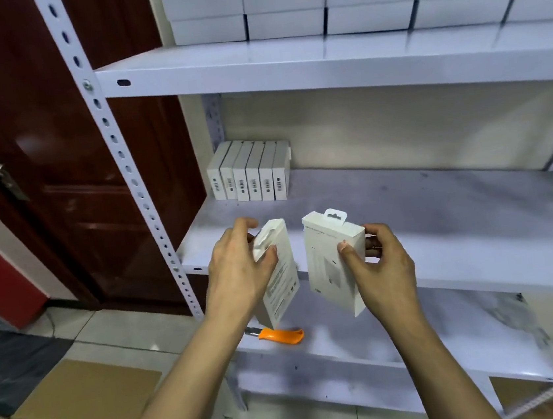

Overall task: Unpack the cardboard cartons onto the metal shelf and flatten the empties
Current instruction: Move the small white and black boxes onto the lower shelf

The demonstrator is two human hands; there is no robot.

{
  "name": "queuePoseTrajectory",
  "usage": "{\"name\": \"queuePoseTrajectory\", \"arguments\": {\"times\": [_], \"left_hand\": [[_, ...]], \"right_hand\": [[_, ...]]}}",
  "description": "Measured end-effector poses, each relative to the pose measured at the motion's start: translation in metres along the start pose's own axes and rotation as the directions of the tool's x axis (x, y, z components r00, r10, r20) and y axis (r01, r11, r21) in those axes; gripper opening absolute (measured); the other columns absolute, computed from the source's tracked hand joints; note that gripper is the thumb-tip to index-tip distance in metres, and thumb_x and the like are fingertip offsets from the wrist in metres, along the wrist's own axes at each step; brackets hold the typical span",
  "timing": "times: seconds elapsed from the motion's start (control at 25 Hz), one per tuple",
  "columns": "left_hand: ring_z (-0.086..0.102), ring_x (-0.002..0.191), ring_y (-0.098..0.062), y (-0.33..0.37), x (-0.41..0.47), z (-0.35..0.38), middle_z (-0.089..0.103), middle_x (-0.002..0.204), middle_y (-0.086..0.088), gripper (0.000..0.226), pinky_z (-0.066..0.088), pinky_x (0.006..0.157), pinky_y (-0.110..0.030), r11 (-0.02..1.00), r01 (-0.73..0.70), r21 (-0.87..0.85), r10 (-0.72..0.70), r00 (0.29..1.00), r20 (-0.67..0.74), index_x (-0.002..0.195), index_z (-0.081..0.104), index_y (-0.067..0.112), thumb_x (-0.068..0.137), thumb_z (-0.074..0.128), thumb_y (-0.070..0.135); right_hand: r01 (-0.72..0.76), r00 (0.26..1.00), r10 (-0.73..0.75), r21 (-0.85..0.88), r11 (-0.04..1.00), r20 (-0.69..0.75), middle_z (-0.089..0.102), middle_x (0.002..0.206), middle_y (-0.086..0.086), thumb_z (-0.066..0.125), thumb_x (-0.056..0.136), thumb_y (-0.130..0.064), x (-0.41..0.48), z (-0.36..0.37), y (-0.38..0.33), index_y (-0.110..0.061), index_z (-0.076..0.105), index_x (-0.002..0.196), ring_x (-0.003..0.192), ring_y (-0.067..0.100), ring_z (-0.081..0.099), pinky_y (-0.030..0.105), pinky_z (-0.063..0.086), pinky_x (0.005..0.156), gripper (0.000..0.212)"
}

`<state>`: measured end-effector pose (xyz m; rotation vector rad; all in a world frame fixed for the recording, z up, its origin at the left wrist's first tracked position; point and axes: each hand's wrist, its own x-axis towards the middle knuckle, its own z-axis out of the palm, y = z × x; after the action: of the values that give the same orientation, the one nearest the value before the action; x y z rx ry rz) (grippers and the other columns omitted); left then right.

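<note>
Your left hand (237,272) grips one white box (284,274), your right hand (381,266) pinches a second box (325,255); a row of six boxes (250,174) lines the metal shelf (422,203).

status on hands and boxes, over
Left hand grips left box, right hand grips right box. Both before middle shelf. Orange knife below, not blocking.

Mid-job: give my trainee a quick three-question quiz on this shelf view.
1. True or false: the left hand holds one small white cardboard box and the right hand holds another.
2. Count the row of white boxes at the back left of the grey metal middle shelf.
3. The orange-handled knife lies on: A) the floor B) the lower shelf C) the top shelf.
Key: 1 true; 2 six; 3 B.
</note>
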<state>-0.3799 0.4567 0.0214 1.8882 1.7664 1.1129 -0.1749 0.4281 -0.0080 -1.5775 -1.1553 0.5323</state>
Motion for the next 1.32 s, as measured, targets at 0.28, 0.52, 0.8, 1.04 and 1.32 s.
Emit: {"name": "queuePoseTrajectory", "arguments": {"times": [0.28, 0.52, 0.8, 1.04, 1.32], "left_hand": [[0.049, 0.094, -0.013, 0.034, 0.01, 0.03, 0.059, 0.11, 0.005, 0.043, 0.038, 0.076, -0.03, 0.999, 0.034, -0.015, -0.034, 0.999, 0.009, 0.128, 0.05, 0.026, 0.089, 0.065, 0.035], [0.048, 0.083, -0.009, 0.042, 0.017, 0.037, 0.054, 0.093, 0.013, 0.038, 0.037, 0.073, -0.029, 0.995, 0.057, -0.085, -0.058, 0.998, -0.01, 0.123, 0.053, 0.026, 0.09, 0.068, 0.037], [0.063, 0.1, -0.004, 0.022, 0.031, 0.046, 0.069, 0.101, 0.016, 0.028, 0.054, 0.084, -0.03, 0.978, -0.04, -0.203, 0.058, 0.995, 0.086, 0.109, 0.063, 0.03, 0.084, 0.077, 0.033], [0.064, 0.096, 0.005, 0.013, 0.045, 0.049, 0.071, 0.101, 0.017, 0.026, 0.05, 0.077, -0.012, 0.95, 0.002, -0.311, 0.052, 0.985, 0.165, 0.111, 0.065, 0.032, 0.087, 0.075, 0.034], [0.062, 0.108, 0.0, 0.004, 0.06, 0.056, 0.069, 0.115, 0.012, 0.038, 0.045, 0.081, -0.006, 0.946, 0.072, -0.317, 0.017, 0.963, 0.268, 0.131, 0.057, 0.031, 0.094, 0.065, 0.033]], "right_hand": [[0.07, 0.996, -0.071, -0.021, 0.997, -0.046, 0.061, 0.106, -0.016, 0.071, 0.089, -0.039, 0.009, -0.007, -0.006, -0.036, 0.054, 0.107, 0.094, -0.003, 0.058, 0.022, 0.05, 0.072, 0.025], [0.043, 0.999, -0.044, 0.03, 0.999, 0.025, 0.06, 0.094, -0.027, 0.072, 0.09, -0.038, 0.005, 0.001, -0.01, -0.032, 0.052, 0.111, 0.085, -0.021, 0.055, 0.002, 0.042, 0.061, 0.03], [0.027, 0.999, -0.029, 0.065, 0.998, 0.019, 0.06, 0.096, -0.033, 0.076, 0.087, -0.04, 0.015, 0.025, -0.011, -0.038, 0.051, 0.11, 0.093, -0.015, 0.058, 0.011, 0.044, 0.075, 0.034], [-0.011, 1.0, 0.009, 0.103, 0.995, 0.017, 0.062, 0.099, -0.031, 0.074, 0.089, -0.041, 0.025, 0.042, -0.014, -0.039, 0.053, 0.112, 0.096, -0.02, 0.055, 0.007, 0.042, 0.075, 0.031], [-0.044, 0.998, 0.039, 0.099, 0.994, 0.048, 0.062, 0.101, -0.03, 0.071, 0.093, -0.032, 0.035, 0.056, -0.01, -0.035, 0.055, 0.114, 0.1, -0.011, 0.059, 0.005, 0.042, 0.078, 0.026]]}}
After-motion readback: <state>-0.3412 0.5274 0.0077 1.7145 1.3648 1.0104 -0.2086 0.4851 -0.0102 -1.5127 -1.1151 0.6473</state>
